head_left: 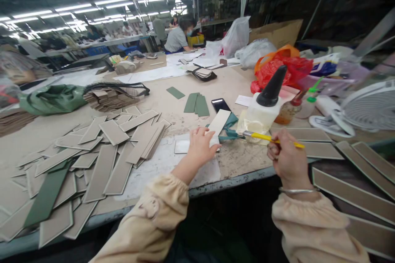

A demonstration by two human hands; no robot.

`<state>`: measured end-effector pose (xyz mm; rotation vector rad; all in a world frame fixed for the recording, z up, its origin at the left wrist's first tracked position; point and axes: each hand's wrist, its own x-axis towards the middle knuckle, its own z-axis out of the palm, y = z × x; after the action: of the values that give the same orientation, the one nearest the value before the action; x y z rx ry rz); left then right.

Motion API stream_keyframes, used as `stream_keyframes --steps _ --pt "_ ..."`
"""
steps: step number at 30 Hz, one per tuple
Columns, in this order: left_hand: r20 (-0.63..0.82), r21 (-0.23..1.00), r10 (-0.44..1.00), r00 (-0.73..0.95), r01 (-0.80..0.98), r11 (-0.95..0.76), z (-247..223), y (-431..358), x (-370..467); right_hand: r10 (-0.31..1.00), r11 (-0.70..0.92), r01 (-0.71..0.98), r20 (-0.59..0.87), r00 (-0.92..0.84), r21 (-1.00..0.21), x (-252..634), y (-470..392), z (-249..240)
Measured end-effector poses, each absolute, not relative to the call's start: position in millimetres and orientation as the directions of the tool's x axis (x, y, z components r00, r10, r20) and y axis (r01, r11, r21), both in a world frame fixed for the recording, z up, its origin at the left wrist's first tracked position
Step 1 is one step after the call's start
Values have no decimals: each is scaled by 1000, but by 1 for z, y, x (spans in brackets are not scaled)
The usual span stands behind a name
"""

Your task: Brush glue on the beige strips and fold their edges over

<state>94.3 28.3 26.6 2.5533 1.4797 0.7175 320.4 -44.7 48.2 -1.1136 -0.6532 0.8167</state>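
Observation:
My right hand (286,156) is closed around the yellow handle of a brush (266,136). The brush's tip points left, near the base of a whitish plastic container (262,113) topped by a black cone (273,86). On the left, my left hand (200,148) lies over the worktable with its fingers spread. Its fingertips are at the lower end of a pale rectangular strip (220,120); whether they grip it I cannot tell. A flat white-edged piece (182,146) is partly covered by this hand. Dark teal cloth (230,127) lies beside the strip.
Beige panels (100,172) lie heaped at left, and more strips (352,193) lie at right. Green pieces (196,104) and a phone (220,105) lie beyond my left hand. Bottles (290,109), a white fan (370,102) and red bags (282,70) stand right. A co-worker (179,37) leans over behind.

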Motion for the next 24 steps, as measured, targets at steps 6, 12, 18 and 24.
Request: stream_keyframes --steps 6,12,18,24 --pt "275 326 874 402 816 -478 20 45 161 835 213 -242 47 548 -947 318 -47 47" --pt "233 244 871 433 841 -484 11 47 174 793 352 -275 129 596 -895 327 -51 57" --pt "189 378 831 523 743 -553 23 38 176 761 468 -323 189 621 -823 336 -51 59" --pt "92 539 982 164 821 -188 37 83 118 750 450 -301 173 639 -841 328 -49 57"
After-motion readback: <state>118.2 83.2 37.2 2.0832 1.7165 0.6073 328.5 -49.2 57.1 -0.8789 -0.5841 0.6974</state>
